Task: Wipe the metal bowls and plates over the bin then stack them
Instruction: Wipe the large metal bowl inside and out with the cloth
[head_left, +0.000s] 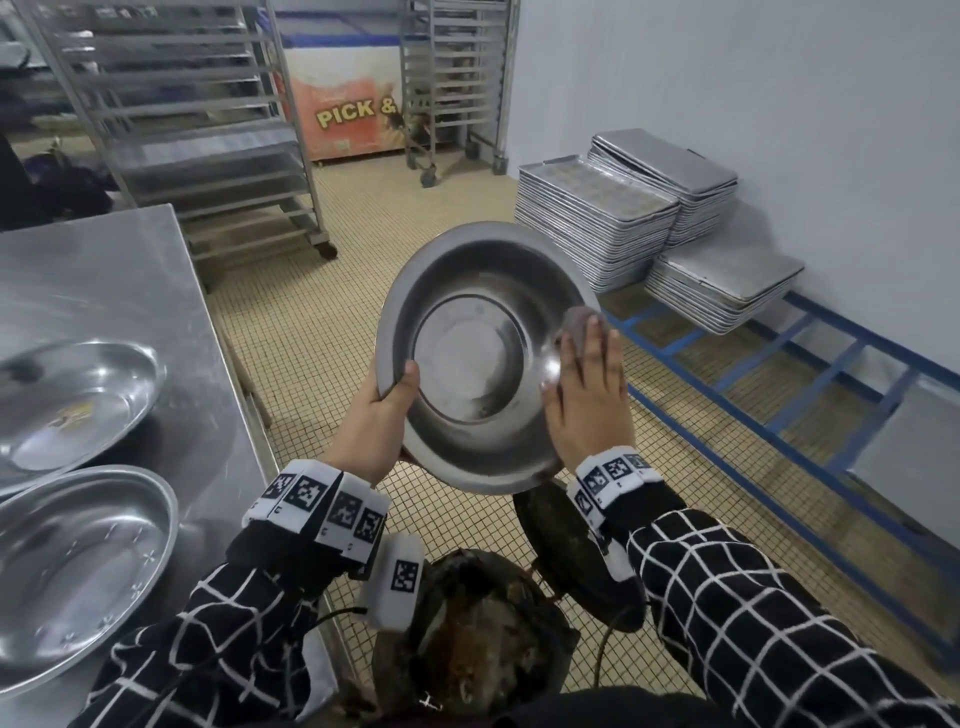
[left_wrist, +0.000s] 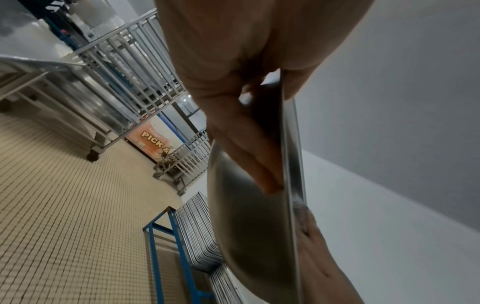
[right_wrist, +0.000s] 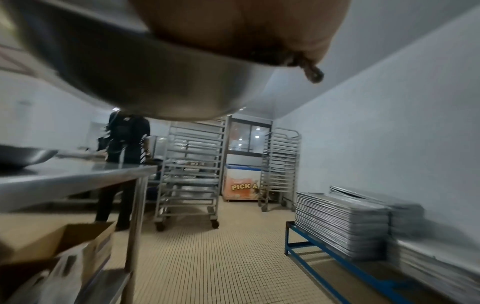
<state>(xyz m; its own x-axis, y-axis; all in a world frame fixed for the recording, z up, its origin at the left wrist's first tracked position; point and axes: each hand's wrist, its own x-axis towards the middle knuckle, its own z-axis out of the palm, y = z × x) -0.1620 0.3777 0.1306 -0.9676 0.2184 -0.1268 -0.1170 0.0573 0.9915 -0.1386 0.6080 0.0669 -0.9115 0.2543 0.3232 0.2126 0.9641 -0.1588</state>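
- Bowl (head_left: 480, 358) tilted between both hands, above the bin (head_left: 483, 634).
- Left hand (head_left: 376, 421) grips its rim, thumb inside.
- Right hand (head_left: 587, 395) presses a cloth (head_left: 579, 319) flat on the opposite rim.
- Two plates (head_left: 78, 514) on the tabletop (head_left: 130, 280), left of the hands.

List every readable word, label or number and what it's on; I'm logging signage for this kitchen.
"PICK &" on the orange front of the chest freezer, the rest cut off by a rack.
Wristband squares are coded markers, not text.
Nothing readable on the bowl or trays.
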